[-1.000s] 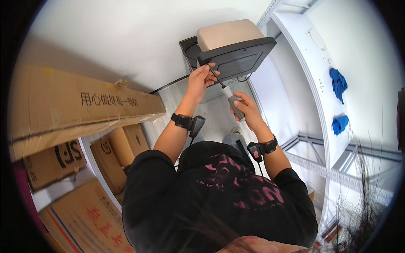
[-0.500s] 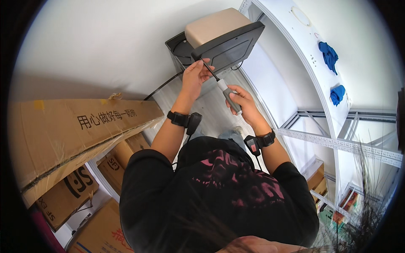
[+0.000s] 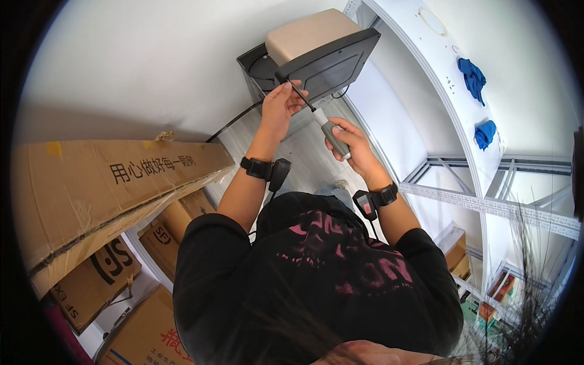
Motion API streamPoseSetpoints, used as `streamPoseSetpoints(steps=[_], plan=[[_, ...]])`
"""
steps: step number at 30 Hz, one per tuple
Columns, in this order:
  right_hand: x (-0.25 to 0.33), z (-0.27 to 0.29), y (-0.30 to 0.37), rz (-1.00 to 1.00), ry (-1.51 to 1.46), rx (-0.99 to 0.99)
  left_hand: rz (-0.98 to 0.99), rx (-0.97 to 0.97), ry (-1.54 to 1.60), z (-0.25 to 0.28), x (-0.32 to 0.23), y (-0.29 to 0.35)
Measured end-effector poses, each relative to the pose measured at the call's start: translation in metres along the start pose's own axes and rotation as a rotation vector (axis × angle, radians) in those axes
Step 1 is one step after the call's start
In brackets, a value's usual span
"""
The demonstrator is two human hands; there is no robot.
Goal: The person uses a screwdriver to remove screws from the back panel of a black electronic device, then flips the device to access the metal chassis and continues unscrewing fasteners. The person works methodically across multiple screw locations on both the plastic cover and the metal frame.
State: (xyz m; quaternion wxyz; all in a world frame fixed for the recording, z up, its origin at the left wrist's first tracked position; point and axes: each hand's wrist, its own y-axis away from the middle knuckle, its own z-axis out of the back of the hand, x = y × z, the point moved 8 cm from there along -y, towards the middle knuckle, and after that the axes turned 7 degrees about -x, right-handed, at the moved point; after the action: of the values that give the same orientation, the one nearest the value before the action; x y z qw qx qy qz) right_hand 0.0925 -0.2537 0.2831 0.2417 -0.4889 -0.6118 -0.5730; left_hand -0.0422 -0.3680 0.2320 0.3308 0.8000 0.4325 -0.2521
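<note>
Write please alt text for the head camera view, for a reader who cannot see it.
A person's right hand holds a grey-handled screwdriver against a dark device with a beige top, while the left hand steadies its tip. Cardboard boxes sit left; white shelving stands right.

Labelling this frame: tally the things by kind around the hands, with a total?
Screwdriver: 1
Dark machine with beige top: 1
Blue cloths: 2
Cardboard boxes, long one, lower ones: 4
Wrist devices: 2
Total: 10
</note>
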Motion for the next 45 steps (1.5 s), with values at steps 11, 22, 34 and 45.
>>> streamPoseSetpoints(steps=[11, 22, 34, 45], plan=[[-0.001, 0.003, -0.003, 0.056, 0.064, -0.04, -0.001, -0.021, 0.019, -0.003, -0.002, 0.003], [0.034, 0.001, 0.015, 0.462, 0.616, -0.289, 0.006, 0.034, 0.033, -0.01, -0.003, 0.003], [0.02, 0.011, 0.011, 0.255, 0.312, -0.199, -0.018, 0.008, 0.068, -0.007, -0.003, -0.001], [0.005, 0.015, 0.01, 0.132, 0.133, -0.119, -0.032, 0.03, 0.056, -0.01, -0.003, 0.001]])
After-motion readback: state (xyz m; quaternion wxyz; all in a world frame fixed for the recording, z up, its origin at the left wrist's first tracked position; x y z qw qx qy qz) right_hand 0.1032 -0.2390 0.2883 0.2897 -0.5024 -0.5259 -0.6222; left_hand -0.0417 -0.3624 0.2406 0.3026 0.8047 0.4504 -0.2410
